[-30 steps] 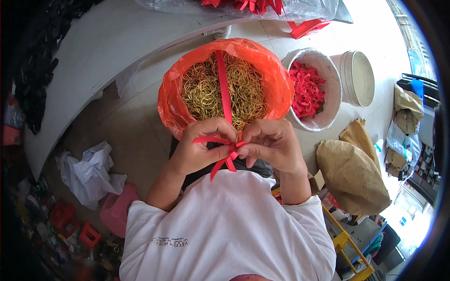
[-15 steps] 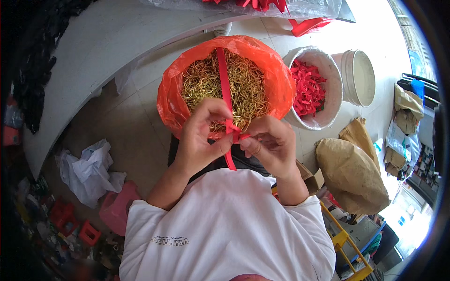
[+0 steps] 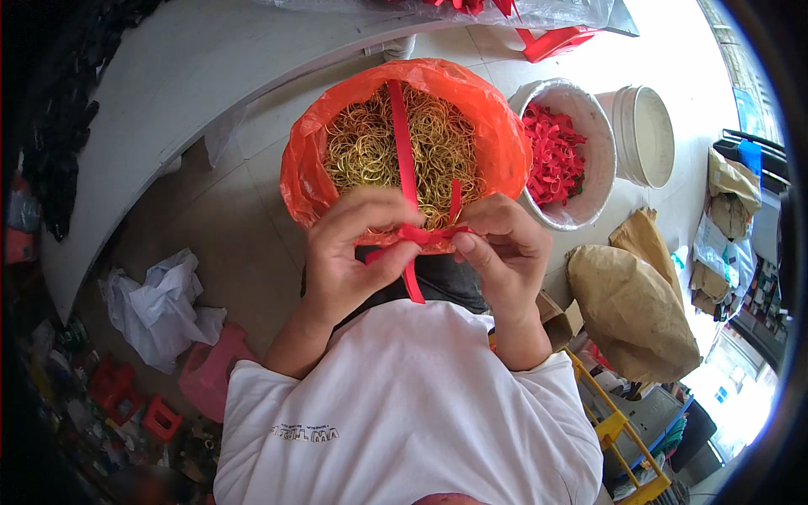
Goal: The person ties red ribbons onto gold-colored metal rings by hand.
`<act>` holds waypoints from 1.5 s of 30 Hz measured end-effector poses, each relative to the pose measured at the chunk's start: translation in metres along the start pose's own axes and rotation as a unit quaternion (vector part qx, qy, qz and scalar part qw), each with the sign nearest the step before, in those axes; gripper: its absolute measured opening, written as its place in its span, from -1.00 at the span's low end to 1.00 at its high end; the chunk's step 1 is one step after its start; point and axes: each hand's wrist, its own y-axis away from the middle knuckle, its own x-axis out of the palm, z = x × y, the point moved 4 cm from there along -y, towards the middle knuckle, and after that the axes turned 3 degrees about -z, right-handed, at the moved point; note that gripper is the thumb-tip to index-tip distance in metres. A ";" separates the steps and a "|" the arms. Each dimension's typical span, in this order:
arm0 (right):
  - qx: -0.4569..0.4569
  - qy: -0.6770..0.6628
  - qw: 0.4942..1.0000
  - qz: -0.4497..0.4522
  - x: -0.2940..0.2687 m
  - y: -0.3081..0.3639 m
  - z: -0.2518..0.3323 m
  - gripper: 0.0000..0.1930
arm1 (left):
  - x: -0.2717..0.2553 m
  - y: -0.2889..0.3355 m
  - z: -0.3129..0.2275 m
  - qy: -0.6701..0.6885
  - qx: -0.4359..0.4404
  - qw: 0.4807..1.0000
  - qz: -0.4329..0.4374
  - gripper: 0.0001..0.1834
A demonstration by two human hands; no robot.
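Both hands hold a red ribbon [image 3: 423, 236], pulled into loops like a small bow, over the near rim of the container. My left hand [image 3: 353, 248] pinches the bow's left side between thumb and fingers. Its right side is in the pinch of my right hand [image 3: 507, 244], with one ribbon end standing up beside the fingers. A long flat red strip [image 3: 402, 143] runs from the far rim down past the bow toward my lap; whether it joins the bow I cannot tell. Below lies a heap of gold wiry loops [image 3: 358, 139] in a container lined with an orange plastic bag [image 3: 299, 181].
To the right stands a white bucket [image 3: 599, 160] with red ribbon pieces [image 3: 551, 156], then another pale bucket [image 3: 652, 139]. A brown sack [image 3: 631, 316] lies nearer. A curved grey table [image 3: 151, 109] borders the left; crumpled white plastic [image 3: 160, 311] and a pink stool [image 3: 215, 370] sit below.
My hands have moved apart, the right one outward. The ribbon between them has spread from a small bunch into a wider bow shape, and one end now points up.
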 end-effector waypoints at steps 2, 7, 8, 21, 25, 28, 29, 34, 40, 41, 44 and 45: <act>-0.051 0.005 0.998 0.033 0.002 -0.004 0.005 -0.87 | 0.005 0.001 0.000 0.012 -0.003 1.000 0.022 -0.84; -0.165 0.113 0.976 0.090 0.008 -0.014 0.006 -0.75 | 0.004 0.007 0.006 0.190 -0.083 0.975 0.079 -0.87; -0.165 0.133 0.973 0.093 0.009 -0.014 0.003 -0.72 | 0.004 0.008 0.005 0.191 -0.083 0.975 0.079 -0.87; -0.025 0.016 0.995 0.098 0.009 -0.015 0.001 -0.82 | 0.005 0.009 0.016 0.139 -0.130 0.981 0.047 -0.94; 0.131 -0.052 0.979 0.144 0.006 -0.010 -0.006 -0.85 | 0.000 0.008 0.013 0.132 -0.141 0.978 0.078 -0.88; 0.135 -0.104 0.977 0.132 0.006 -0.012 -0.006 -0.86 | 0.001 0.007 0.012 0.153 -0.187 0.967 0.081 -0.91; 0.127 -0.109 0.978 0.128 0.006 -0.013 -0.005 -0.86 | 0.002 0.007 0.013 0.153 -0.187 0.967 0.081 -0.91; 0.089 -0.148 0.978 0.113 0.009 -0.011 -0.009 -0.85 | 0.002 0.005 0.012 0.123 -0.171 0.972 0.107 -0.86; 0.115 -0.193 0.971 0.078 0.014 -0.004 -0.013 -0.86 | 0.002 0.004 0.009 0.122 -0.139 0.978 0.100 -0.85; 0.135 -0.204 0.968 0.064 0.014 -0.003 -0.015 -0.86 | 0.003 0.004 0.009 0.122 -0.139 0.978 0.099 -0.85; 0.178 -0.253 0.949 0.064 0.016 0.001 -0.017 -0.85 | 0.003 0.001 0.003 0.042 -0.057 0.995 0.065 -0.85; 0.178 -0.252 0.949 0.064 0.018 0.002 -0.016 -0.85 | 0.003 -0.001 -0.003 -0.016 -0.005 0.999 0.052 -0.87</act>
